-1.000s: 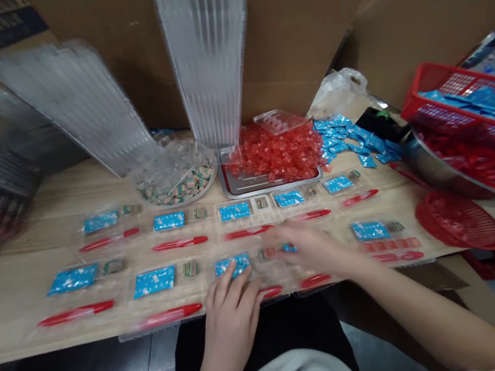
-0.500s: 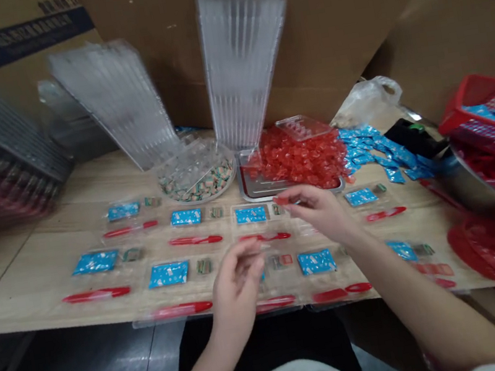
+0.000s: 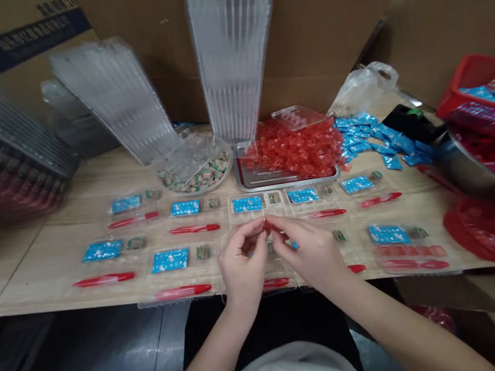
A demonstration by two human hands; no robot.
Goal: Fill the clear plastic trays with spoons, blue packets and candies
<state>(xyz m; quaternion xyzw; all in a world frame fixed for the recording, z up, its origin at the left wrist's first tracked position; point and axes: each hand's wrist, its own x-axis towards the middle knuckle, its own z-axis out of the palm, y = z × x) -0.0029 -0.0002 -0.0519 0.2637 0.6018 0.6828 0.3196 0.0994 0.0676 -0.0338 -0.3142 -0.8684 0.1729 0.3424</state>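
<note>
It seemed a packing workshop: loaded trays (image 3: 185,275) lay in rows on the worktop (image 3: 56,256), with plastic stacks (image 3: 237,61) and cardboard (image 3: 324,16) behind.

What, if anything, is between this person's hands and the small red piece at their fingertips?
Nothing visible: the left hand and right hand meet at the small red piece, fingers right on it. The nearby clear tray lies flat beyond the fingertips, not in between.

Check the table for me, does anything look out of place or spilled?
One clear tray lies askew on the red pile, apart from the tall stacks behind. Beside that pile, blue packets sprawl loosely, though that may be deliberate.
</note>
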